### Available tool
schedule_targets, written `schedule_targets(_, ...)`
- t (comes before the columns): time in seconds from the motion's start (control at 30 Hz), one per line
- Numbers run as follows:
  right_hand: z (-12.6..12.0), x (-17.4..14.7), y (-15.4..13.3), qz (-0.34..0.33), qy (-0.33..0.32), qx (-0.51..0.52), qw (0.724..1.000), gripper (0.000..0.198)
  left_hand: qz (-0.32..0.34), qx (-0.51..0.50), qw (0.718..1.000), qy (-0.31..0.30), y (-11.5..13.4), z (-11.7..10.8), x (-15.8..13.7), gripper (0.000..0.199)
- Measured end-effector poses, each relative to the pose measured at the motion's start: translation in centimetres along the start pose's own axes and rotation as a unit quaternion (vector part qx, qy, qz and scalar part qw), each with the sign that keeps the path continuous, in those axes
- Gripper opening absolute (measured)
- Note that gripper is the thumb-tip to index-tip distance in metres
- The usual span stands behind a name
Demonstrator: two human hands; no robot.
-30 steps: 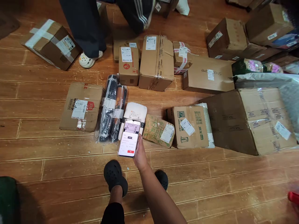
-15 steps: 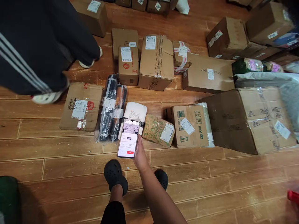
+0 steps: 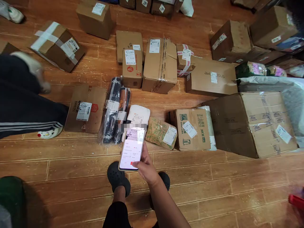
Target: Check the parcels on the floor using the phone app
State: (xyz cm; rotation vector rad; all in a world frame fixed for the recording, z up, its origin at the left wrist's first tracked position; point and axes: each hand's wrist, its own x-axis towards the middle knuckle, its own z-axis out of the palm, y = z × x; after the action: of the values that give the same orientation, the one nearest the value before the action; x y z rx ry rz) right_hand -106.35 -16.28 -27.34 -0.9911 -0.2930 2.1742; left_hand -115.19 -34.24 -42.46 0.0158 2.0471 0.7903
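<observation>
My right hand (image 3: 147, 164) is closed around a smartphone (image 3: 131, 148), its thumb on the red button low on the lit screen. The phone is held above a white package (image 3: 139, 114) with a printed label, covering its lower part. Left of that package lie two long dark items in clear plastic (image 3: 111, 109), each with a paper label. To its right sits a small box with green print (image 3: 158, 131), then a carton with green lettering (image 3: 193, 142). My left hand is out of sight.
Labelled cartons stand in rows on the wooden floor (image 3: 78, 193). A large carton (image 3: 228, 123) is at the right. Another person's leg (image 3: 28, 104) is at the left beside a brown box (image 3: 95, 95). A taped box (image 3: 59, 47) lies behind it. My dark clogs (image 3: 115, 174) are below the phone.
My right thumb has come down onto the phone's screen, and the phone has moved slightly nearer to me. The other person has stepped left, uncovering the taped box.
</observation>
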Motion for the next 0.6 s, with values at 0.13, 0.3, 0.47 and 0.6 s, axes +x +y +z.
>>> schedule_targets(0.13, 0.2, -0.7, -0.6, -0.015, -0.028, -0.031, 0.999, 0.075, 0.011, 0.133, 0.991, -0.018, 1.1, 0.5, -0.3, 0.042)
schedule_targets(0.3, 0.8, -1.1, -1.0, -0.012, -0.046, -0.055, 0.997, 0.083, 0.016, 0.313, 0.949, -0.041, 2.4, 0.3, -0.3, 0.059)
schedule_targets(0.47, 0.8, -1.9, -0.7, -0.008, -0.032, -0.092, 0.995, 0.086, 0.008, 0.436, 0.898, -0.061, 3.9, 0.7, -1.0, 0.07)
schedule_targets(0.6, 1.4, -2.4, -0.4, 0.013, -0.008, -0.097, 0.995, 0.091, 0.001, 0.433, 0.899, -0.068, 5.3, 1.1, -1.4, 0.084)
